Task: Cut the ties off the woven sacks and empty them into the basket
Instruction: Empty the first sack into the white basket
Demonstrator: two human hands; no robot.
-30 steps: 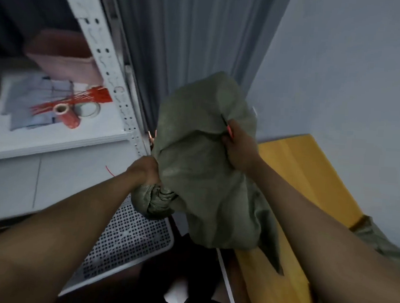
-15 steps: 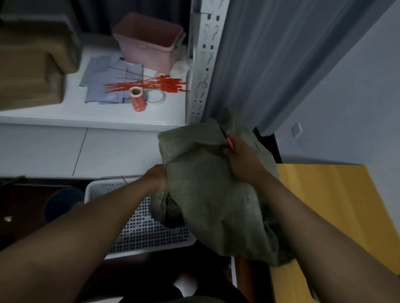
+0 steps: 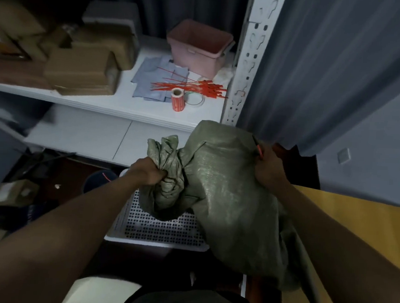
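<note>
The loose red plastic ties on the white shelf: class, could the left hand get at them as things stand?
Probably not: the left hand grips the green woven sack's bunched neck, so it is occupied, though nothing blocks the loose red plastic ties.

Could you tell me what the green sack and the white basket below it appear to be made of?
Green sack: likely woven plastic fabric; a fine weave with a slight sheen shows where it creases. White basket: probably moulded plastic, matte, its wall pierced by regular round holes.

the sack (image 3: pixel 229 189) covers much of the basket (image 3: pixel 160 229) and hides the left hand's (image 3: pixel 146 171) fingertips. a thin red-tipped tool (image 3: pixel 258 148) pokes from the right hand (image 3: pixel 270 168), too small to identify. sack's contents unseen.
</note>
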